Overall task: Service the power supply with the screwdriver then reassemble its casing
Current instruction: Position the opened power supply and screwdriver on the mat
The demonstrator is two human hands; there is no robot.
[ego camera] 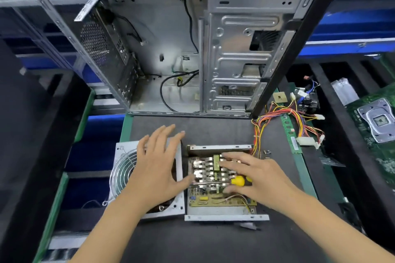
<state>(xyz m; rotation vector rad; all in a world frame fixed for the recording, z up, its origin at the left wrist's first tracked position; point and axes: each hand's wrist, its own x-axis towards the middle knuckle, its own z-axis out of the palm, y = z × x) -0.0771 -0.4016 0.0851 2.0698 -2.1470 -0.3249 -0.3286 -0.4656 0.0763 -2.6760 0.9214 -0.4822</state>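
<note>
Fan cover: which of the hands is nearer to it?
Left. The left hand lies spread flat over the fan cover, while the right hand is off to its right, over the open power supply with the screwdriver.

Dark work mat [213, 239] edged in green is laid at 6 o'clock. Blue bins [352, 25] are shelved at 2 and 9 o'clock. Black dividers [333, 96] are seen at 3 o'clock.

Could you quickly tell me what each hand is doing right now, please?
Left hand: open, fingers spread over the fan cover.
Right hand: around the yellow-handled screwdriver; grip unclear.
</note>
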